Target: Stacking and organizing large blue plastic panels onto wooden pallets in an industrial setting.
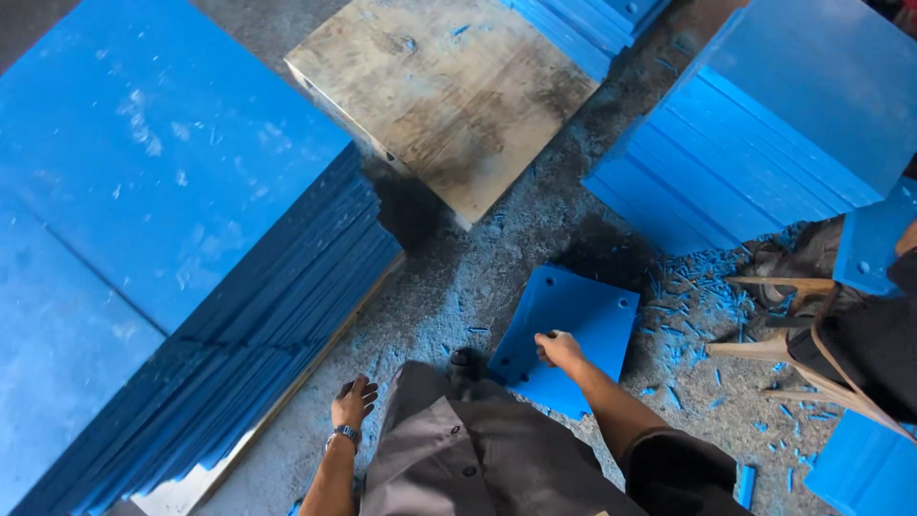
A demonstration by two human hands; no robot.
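A worker's right hand (559,351) pinches a drilled blue panel (565,336) beside the blue sheet stack (287,287), left hand (353,401) loosely spread and empty; a thin grip could let it slip.

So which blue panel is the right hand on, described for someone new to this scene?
Start at the bare wooden board on the floor. Toward the person lies a lone flat blue rectangular panel under the right hand. Unlike the stacked blue sheets, it lies single, with corner holes.
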